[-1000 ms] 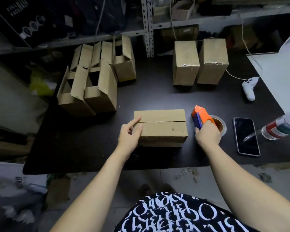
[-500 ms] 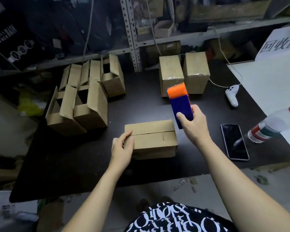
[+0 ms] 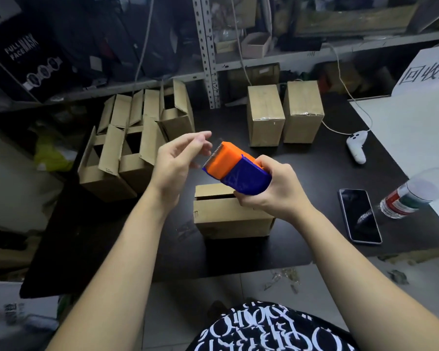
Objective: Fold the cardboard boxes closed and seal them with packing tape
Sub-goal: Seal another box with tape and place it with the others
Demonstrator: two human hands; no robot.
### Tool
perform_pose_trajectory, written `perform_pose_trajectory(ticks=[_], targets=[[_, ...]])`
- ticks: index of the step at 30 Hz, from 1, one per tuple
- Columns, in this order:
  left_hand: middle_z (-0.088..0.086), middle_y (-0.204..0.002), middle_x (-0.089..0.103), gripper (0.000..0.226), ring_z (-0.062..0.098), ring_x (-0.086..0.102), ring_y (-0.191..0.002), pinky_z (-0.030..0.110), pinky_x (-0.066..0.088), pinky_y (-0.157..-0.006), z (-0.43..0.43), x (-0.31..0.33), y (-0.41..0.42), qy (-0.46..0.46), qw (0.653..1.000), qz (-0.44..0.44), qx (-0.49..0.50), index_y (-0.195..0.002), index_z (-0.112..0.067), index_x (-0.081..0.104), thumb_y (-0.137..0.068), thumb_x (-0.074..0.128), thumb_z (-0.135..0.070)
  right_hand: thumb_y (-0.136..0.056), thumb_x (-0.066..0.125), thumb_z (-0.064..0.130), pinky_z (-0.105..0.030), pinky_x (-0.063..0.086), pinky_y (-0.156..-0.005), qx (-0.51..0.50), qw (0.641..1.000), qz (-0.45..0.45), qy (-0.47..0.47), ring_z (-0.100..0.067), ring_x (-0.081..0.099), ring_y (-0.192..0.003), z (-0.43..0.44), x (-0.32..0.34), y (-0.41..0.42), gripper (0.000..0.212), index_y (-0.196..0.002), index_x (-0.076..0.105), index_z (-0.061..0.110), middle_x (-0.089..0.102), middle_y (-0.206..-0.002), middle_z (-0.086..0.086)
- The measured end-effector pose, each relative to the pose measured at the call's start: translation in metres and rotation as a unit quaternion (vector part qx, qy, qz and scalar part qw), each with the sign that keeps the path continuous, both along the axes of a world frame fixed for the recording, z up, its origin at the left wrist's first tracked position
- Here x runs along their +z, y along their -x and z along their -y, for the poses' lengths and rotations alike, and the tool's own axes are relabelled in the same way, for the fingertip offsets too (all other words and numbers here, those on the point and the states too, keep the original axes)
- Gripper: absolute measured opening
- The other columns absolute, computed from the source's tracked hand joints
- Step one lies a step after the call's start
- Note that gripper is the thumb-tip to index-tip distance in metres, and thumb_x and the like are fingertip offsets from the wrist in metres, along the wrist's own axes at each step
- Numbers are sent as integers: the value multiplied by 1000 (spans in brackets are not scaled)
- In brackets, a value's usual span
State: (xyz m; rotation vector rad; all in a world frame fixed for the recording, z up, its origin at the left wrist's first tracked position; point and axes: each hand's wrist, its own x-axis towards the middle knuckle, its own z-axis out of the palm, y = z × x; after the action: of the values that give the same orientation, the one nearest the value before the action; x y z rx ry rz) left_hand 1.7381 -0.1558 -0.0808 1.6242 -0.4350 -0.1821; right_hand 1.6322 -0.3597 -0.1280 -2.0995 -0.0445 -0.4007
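A brown cardboard box [image 3: 230,217] lies on the black table [image 3: 117,239] with its flaps folded down and a seam across the top. Above it my right hand [image 3: 270,197] grips the blue body of an orange-and-blue tape dispenser [image 3: 235,169], whose toothed orange end points up and left. My left hand [image 3: 180,162] is raised off the box, its loosely bent fingertips right next to that toothed edge. Whether they touch any tape cannot be made out. Two closed boxes [image 3: 265,117] [image 3: 303,111] stand upright at the back.
Several boxes with open flaps [image 3: 127,153] cluster at the table's left rear. On the right lie a black phone [image 3: 360,215], a plastic bottle [image 3: 416,193] on its side, a white controller [image 3: 356,145] with a cable, and a white board [image 3: 416,127]. Metal shelving rises behind.
My right hand lifted the dispenser from the table and turned it over the box. My left hand left the box top and rose to the dispenser's toothed end.
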Motion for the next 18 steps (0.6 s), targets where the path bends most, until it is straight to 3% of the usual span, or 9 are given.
perform_pose_trajectory(ticks=[7, 12, 16, 18], targets=[[9, -107, 77, 40, 28, 68, -109, 50, 54, -94, -4, 7, -10, 6, 989, -92, -114, -101, -22, 84, -74, 88, -51, -64, 90, 40, -26, 60, -70, 6, 1000, 19, 16, -14, 70, -86, -2, 3, 2, 63, -114, 63, 14, 71, -98, 7], [5, -110, 78, 23, 29, 69, -114, 55, 55, -99, -1, 11, -5, -56, 994, -63, -66, -104, -23, 79, -87, 78, -39, -66, 89, 43, -19, 57, -71, -9, 999, 35, 29, -10, 70, -86, -1, 1, 5, 63, -116, 65, 12, 72, -99, 7], [-3, -97, 77, 9, 9, 71, -96, 29, 59, -79, 6, 13, 0, -107, 994, -4, -25, -99, -22, 77, -95, 72, -28, -65, 89, 44, -26, 58, -67, -26, 996, 42, 77, -11, 68, -79, 2, -2, 6, 61, -113, 67, 13, 73, -94, 6], [-6, -96, 77, 7, 9, 71, -96, 26, 58, -79, 9, 11, 1, -129, 991, 39, 17, -100, -22, 78, -97, 73, -25, -65, 87, 47, -30, 59, -67, -29, 994, 39, 95, -13, 69, -78, 5, -2, 7, 62, -113, 66, 14, 73, -93, 6]])
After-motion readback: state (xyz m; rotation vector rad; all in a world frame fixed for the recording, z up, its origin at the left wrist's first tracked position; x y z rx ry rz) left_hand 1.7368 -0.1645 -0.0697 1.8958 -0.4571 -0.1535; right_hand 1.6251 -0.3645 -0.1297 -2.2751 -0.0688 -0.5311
